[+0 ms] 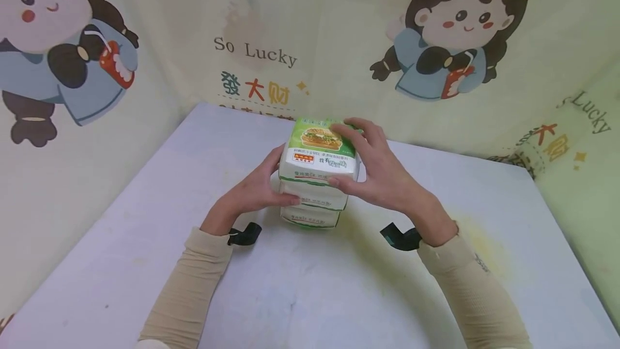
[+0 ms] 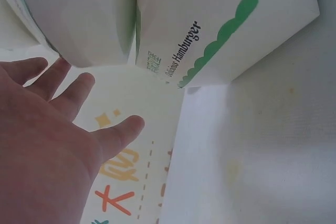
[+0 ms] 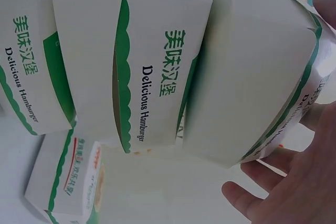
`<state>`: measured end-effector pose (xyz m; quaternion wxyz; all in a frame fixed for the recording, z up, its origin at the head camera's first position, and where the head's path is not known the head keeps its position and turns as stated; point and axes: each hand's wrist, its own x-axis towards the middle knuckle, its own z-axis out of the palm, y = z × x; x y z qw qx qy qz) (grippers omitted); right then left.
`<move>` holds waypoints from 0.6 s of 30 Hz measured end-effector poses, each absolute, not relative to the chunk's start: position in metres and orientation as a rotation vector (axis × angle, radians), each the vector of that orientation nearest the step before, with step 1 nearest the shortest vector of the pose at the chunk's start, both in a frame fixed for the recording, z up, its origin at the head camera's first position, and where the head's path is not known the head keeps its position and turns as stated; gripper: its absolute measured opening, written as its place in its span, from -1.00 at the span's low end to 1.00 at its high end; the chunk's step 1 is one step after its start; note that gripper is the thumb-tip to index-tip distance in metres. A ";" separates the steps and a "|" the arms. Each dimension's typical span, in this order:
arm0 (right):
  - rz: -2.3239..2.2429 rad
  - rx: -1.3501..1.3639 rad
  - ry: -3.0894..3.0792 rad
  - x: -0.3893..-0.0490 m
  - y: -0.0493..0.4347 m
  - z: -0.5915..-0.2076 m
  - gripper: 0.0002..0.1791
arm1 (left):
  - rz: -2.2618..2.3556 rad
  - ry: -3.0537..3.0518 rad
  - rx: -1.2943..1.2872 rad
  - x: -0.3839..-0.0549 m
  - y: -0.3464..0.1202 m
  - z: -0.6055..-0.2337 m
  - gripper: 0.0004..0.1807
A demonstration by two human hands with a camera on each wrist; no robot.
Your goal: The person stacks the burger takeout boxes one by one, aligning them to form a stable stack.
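Note:
Three white and green hamburger boxes stand stacked in the head view. The top box (image 1: pixel 315 147) has a burger picture on its lid; beneath it are the middle box (image 1: pixel 322 196) and bottom box (image 1: pixel 310 217). My right hand (image 1: pixel 385 174) grips the top box, thumb at its front edge and fingers over the far right side. At the stack's left is my left hand (image 1: pixel 256 185), its thumb laid across the middle box's front. Its fingers (image 2: pixel 68 98) look extended and spread in the left wrist view, fingertips close by the boxes.
Another hamburger box (image 3: pixel 65 177) lies beside the stack in the right wrist view, hidden from the head camera. All stand on a white table (image 1: pixel 271 290). A printed cloth backdrop (image 1: pixel 334 42) rises along the table's back and sides.

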<state>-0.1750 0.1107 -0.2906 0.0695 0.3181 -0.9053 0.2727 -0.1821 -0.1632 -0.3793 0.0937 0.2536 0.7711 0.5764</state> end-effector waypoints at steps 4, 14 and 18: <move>0.848 0.964 -2.736 -0.176 0.111 -0.291 -0.04 | 1.709 2.327 0.785 -0.183 -0.165 -0.379 0.23; 0.873 1.010 -2.696 -0.174 0.117 -0.292 -0.04 | 1.697 2.345 0.793 -0.184 -0.164 -0.379 0.25; 0.882 1.011 -2.701 -0.172 0.119 -0.294 -0.03 | 1.702 2.332 0.806 -0.182 -0.164 -0.380 0.25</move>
